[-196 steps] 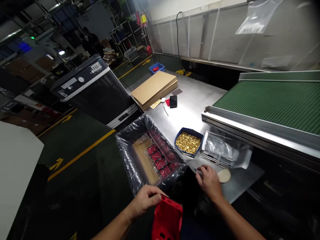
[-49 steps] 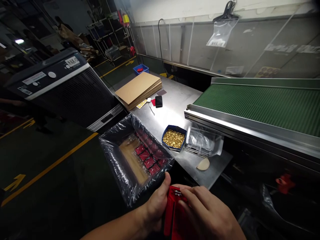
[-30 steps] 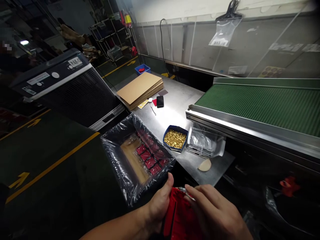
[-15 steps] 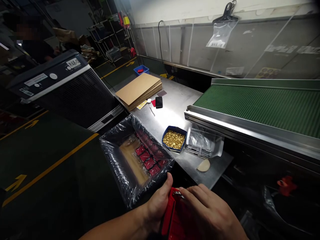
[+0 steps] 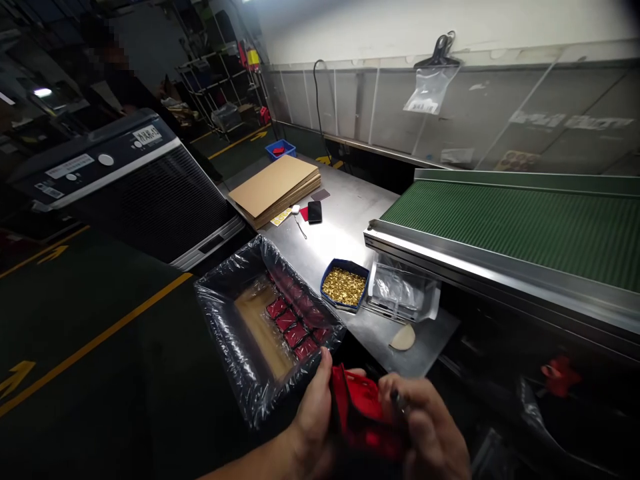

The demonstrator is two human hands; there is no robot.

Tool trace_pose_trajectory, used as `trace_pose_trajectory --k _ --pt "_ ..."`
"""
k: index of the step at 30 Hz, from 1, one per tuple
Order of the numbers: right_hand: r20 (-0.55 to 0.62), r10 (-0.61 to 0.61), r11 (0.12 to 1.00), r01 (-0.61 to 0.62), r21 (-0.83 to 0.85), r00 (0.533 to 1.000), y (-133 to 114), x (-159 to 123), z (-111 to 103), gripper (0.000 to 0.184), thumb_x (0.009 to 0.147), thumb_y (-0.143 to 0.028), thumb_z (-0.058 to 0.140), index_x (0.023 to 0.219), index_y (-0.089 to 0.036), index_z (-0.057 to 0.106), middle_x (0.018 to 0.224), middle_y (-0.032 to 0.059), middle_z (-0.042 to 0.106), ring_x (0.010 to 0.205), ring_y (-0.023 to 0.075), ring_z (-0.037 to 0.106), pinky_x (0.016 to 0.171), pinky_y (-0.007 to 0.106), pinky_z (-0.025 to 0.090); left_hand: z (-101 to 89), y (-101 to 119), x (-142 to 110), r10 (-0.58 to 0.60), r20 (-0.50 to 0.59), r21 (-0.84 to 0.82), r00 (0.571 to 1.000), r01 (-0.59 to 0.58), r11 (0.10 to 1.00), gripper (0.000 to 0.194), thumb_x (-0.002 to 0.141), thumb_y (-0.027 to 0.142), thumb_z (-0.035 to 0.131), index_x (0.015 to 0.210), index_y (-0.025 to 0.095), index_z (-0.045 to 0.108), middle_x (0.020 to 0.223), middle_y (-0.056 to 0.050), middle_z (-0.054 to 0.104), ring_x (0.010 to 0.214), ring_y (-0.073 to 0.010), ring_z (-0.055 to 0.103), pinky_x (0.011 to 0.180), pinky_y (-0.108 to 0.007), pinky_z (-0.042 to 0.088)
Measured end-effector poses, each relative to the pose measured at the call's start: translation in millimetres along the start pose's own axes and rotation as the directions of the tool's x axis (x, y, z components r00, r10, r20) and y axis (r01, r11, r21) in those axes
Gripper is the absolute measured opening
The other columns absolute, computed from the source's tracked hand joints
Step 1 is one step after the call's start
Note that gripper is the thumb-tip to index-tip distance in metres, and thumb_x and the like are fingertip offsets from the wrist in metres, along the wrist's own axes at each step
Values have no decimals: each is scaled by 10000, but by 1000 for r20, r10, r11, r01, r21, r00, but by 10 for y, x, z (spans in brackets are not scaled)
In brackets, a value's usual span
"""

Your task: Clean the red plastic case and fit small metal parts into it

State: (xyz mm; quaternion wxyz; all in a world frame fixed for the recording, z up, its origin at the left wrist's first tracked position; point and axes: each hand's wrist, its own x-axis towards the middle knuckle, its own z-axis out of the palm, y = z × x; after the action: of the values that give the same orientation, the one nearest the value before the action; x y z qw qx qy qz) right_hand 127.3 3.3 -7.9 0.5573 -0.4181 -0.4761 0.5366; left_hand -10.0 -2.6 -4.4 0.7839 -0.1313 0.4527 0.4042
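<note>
Low in the picture both hands close on a red plastic part (image 5: pixel 361 412). My left hand (image 5: pixel 313 417) grips its left edge with the thumb up along it. My right hand (image 5: pixel 430 430) curls over its right side and pinches a thin dark tool or pin (image 5: pixel 399 401) that I cannot make out. Just beyond the hands stands a cardboard box lined with clear plastic film (image 5: pixel 227 320), with several red parts (image 5: pixel 293 327) lined up along its right side. A blue dish of small gold pieces (image 5: pixel 344 285) sits on the steel table (image 5: pixel 350 220).
A clear plastic tray (image 5: pixel 403 293) and a beige pad (image 5: pixel 403 338) lie beside the dish, under the edge of a green conveyor belt (image 5: pixel 520 220). Flat cardboard sheets (image 5: pixel 277 187) and a black phone (image 5: pixel 315 211) lie farther back. A dark machine (image 5: pixel 125 187) stands left.
The red part has tilted and come up a little between the hands. My right hand has curled over its right side, fingers folded tighter. The view has shifted slightly.
</note>
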Motion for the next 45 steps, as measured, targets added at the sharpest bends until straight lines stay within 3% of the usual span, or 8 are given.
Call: trace_pose_trajectory --k 2,4,8,12,21,27,33,45 --pt "-118 317 939 -294 181 941 -20 27 14 380 934 -524 473 794 -195 601 675 17 548 603 143 526 545 248 498 -78 -18 -23 370 -74 403 926 -311 861 575 909 653 448 1185 161 558 1155 -114 618 1091 -243 589 1002 -368 432" --pt "-123 445 861 -386 331 887 -28 79 6 370 887 -549 561 804 -192 618 666 8 543 597 134 507 537 232 501 -146 -1 -80 634 196 709 748 -555 436 492 948 579 435 1293 238 519 1361 -83 510 1291 -238 458 1113 -368 339" --pt "-136 571 759 -458 463 810 39 134 -42 378 754 -556 736 876 -204 675 713 2 608 623 134 540 555 213 536 -177 64 -203 524 646 685 555 -724 -78 423 952 502 467 1333 325 512 1303 -46 574 1241 -232 498 1104 -388 351" --pt "-182 660 698 -505 508 729 103 113 -94 406 686 -552 783 859 -195 695 766 21 656 699 156 593 637 227 581 -136 93 -217 481 667 692 569 -713 -115 483 904 515 546 1347 325 514 1233 -57 629 1180 -265 544 1086 -449 367" --pt "6 511 820 -490 296 859 -16 158 -118 379 892 -562 550 758 -209 579 653 2 462 591 142 415 521 259 442 66 89 -200 534 549 754 643 -656 15 659 593 789 714 841 185 628 772 -39 609 688 -181 548 625 -307 411" --pt "158 370 923 -381 48 915 -83 242 -215 356 974 -516 415 852 -207 541 687 -1 449 623 130 404 575 259 364 45 197 -175 401 808 551 432 -796 -250 741 603 656 806 1183 250 588 967 -50 688 833 -192 654 739 -296 523" --pt "116 358 909 -374 185 927 -129 203 -263 368 960 -511 414 815 -192 525 674 -1 408 613 130 361 566 271 322 -37 257 -118 342 879 420 332 -879 -226 672 660 591 798 1197 259 567 1022 -79 697 932 -218 668 844 -322 557" --pt "123 409 840 -426 336 904 -121 159 -320 383 908 -528 487 729 -190 501 638 -7 381 597 135 357 563 279 310 -10 237 -161 428 829 427 359 -901 -71 603 689 510 824 1176 232 604 991 -117 685 909 -259 661 825 -389 559"
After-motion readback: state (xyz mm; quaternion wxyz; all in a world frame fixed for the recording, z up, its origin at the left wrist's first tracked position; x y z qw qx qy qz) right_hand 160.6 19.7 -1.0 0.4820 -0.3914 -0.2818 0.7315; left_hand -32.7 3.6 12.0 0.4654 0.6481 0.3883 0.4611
